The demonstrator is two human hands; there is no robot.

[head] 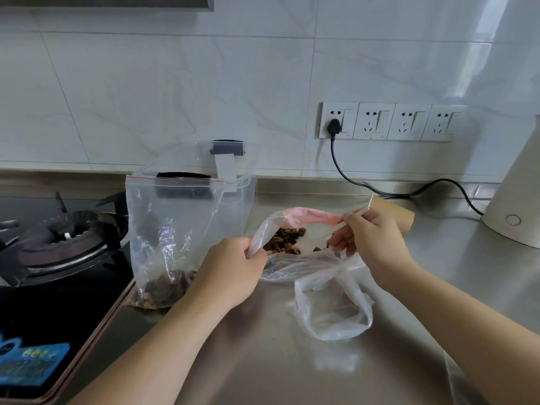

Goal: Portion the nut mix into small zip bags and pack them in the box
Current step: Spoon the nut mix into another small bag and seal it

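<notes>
A clear plastic bag [295,268] of brown nut mix [285,242] lies open on the steel counter [292,361]. My left hand [233,273] grips the bag's left rim and holds it open. My right hand [371,241] holds a white plastic spoon [344,225] whose bowl reaches into the nut mix. At the left a zip bag [172,241] with a red seal line stands upright with some nut mix at its bottom. It leans against a clear plastic box [233,176] with grey latches. A crumpled clear small bag [333,305] lies in front of the nut bag.
A gas hob [58,244] with a black burner fills the left side. A white kettle [517,200] stands at the right, its black cable [380,191] plugged into a wall socket [339,121]. A brown paper roll [394,211] lies behind my right hand.
</notes>
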